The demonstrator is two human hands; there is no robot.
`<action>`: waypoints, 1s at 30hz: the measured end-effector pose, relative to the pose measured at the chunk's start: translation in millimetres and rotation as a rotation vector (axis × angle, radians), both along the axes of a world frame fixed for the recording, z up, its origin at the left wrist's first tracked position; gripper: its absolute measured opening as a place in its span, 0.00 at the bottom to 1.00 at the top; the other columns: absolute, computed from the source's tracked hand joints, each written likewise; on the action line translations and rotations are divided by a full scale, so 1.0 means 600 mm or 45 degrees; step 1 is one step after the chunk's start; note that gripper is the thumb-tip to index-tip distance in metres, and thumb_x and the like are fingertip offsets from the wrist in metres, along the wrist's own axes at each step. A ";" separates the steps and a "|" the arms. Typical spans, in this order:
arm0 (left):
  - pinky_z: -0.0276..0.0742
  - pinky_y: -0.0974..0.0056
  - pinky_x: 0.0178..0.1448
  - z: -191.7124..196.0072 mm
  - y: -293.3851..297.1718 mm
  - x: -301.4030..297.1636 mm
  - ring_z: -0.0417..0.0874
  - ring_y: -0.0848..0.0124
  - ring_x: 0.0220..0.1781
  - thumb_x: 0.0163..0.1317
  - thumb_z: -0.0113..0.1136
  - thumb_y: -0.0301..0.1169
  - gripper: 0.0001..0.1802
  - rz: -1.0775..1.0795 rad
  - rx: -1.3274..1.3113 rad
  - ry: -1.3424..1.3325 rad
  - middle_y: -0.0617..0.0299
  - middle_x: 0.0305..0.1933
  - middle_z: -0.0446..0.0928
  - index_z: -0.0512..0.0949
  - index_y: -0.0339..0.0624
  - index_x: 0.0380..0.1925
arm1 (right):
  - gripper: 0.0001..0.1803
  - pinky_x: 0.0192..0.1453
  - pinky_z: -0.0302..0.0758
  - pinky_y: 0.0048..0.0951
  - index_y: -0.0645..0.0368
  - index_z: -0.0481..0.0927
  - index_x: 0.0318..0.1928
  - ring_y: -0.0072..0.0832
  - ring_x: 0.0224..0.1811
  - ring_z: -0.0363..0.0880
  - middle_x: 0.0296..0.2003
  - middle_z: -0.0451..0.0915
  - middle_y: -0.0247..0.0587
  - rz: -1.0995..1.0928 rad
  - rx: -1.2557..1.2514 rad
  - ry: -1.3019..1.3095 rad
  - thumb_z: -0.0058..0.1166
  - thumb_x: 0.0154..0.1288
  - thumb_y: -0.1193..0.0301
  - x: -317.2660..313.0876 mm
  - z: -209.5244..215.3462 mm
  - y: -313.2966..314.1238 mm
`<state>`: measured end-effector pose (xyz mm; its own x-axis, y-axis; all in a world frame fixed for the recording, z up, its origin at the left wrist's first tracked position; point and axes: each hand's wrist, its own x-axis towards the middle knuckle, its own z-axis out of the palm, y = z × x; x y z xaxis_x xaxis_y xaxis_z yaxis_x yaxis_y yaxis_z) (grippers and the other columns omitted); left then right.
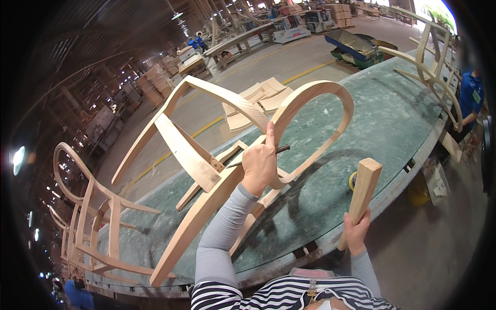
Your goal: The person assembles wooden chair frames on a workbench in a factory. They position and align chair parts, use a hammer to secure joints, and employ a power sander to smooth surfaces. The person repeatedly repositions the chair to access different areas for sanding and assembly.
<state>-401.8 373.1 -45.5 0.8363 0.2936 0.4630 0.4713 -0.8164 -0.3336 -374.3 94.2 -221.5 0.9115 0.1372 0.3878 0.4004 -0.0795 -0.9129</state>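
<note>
An unfinished wooden chair frame point(178, 150) with a large looped back point(345, 108) lies tilted on the green-topped table point(315, 227). My left hand point(259, 164) is closed over its long curved rail, index finger stretched along the wood. A thin dark rod-like tool point(282, 149) runs through that fist, its slim end sticking out on the other side; its exact kind is unclear. At the right, my right hand point(356, 231) is wrapped around the lower part of a squared wooden block point(365, 187), held upright over the table's near edge.
More chair frames stand at the left point(98, 222) and far right point(431, 62). Curved wooden pieces point(258, 101) are stacked beyond the table. A yellow roll point(353, 181) lies behind the block. A person in blue point(470, 95) is at the right. Machines point(292, 31) line the background.
</note>
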 end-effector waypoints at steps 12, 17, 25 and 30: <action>0.69 0.58 0.19 -0.014 -0.012 -0.003 0.77 0.61 0.15 0.55 0.59 0.35 0.44 0.037 -0.163 -0.109 0.57 0.15 0.75 0.51 0.39 0.69 | 0.30 0.52 0.69 0.35 0.69 0.65 0.54 0.36 0.44 0.73 0.42 0.73 0.49 0.117 0.063 0.120 0.61 0.53 0.71 0.048 0.007 -0.019; 0.70 0.60 0.22 -0.027 -0.027 -0.008 0.77 0.62 0.17 0.54 0.61 0.35 0.28 -0.381 -0.219 0.072 0.59 0.15 0.73 0.70 0.43 0.57 | 0.30 0.52 0.69 0.35 0.69 0.64 0.55 0.35 0.45 0.73 0.43 0.73 0.49 0.116 0.033 0.071 0.61 0.54 0.71 0.051 0.002 -0.017; 0.66 0.62 0.23 0.000 -0.079 0.063 0.74 0.64 0.18 0.57 0.60 0.40 0.20 -1.122 -0.277 -0.432 0.63 0.13 0.67 0.66 0.47 0.12 | 0.30 0.52 0.69 0.34 0.70 0.64 0.55 0.34 0.44 0.72 0.42 0.72 0.47 0.177 0.076 0.148 0.61 0.55 0.71 0.054 0.011 -0.012; 0.67 0.61 0.26 0.017 -0.064 0.096 0.75 0.63 0.19 0.56 0.60 0.42 0.19 -1.151 -0.296 -0.376 0.63 0.13 0.69 0.68 0.48 0.13 | 0.28 0.50 0.69 0.32 0.69 0.64 0.54 0.31 0.43 0.71 0.42 0.72 0.45 0.177 0.019 0.138 0.60 0.55 0.72 0.053 0.005 -0.022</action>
<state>-343.9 334.8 -35.5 0.6504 -0.2905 0.7019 -0.3255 -0.9414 -0.0880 -342.8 80.9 -218.4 0.9207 0.2599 0.2911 0.3056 -0.0163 -0.9520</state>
